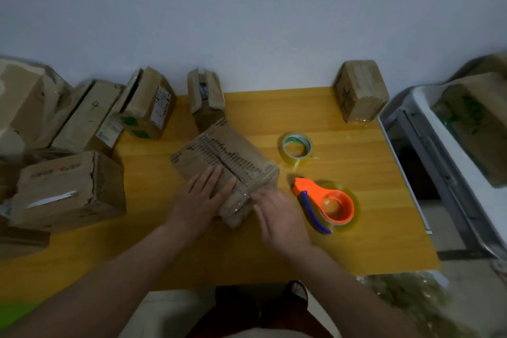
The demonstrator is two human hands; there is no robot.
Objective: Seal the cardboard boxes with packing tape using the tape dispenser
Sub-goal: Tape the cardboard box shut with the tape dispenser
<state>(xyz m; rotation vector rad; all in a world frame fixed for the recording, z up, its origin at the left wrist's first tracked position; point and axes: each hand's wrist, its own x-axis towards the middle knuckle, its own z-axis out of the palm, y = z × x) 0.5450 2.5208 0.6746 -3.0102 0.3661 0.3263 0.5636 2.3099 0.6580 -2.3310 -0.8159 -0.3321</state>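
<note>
We see a yellow wood bench [343, 241] against a pale wall [247, 8], w/ a white and grey frame [439, 162] just off its right edge carrying a big box [477, 129].

Left side of the bench: a cluster of cardboard boxes, the nearest one [68, 189] closed w/ a torn side, one behind it marked "4" [90, 115], one w/ green stickers [148, 104] at the back. Another box w/ open flaps [205, 96] stands at the back centre; a small taped box [360, 90] sits at the back right corner by the wall.

Centre: the worn box [227, 156] we're working on lies at an angle, top flaps shut, corrugation showing.

Our left hand [200, 197] rests flat on its near top, fingers straight and spread. Our right hand [277, 217] is at the box's near right corner, fingers loose and extended, blurred, so we can't tell if it touches; it holds nothing.

Orange tape dispenser [326, 203] w/ blue handle lies on the bench just right of the right hand, apart from the box. A spare tape roll [297, 148] lies flat beyond it, near the box's right edge.
</note>
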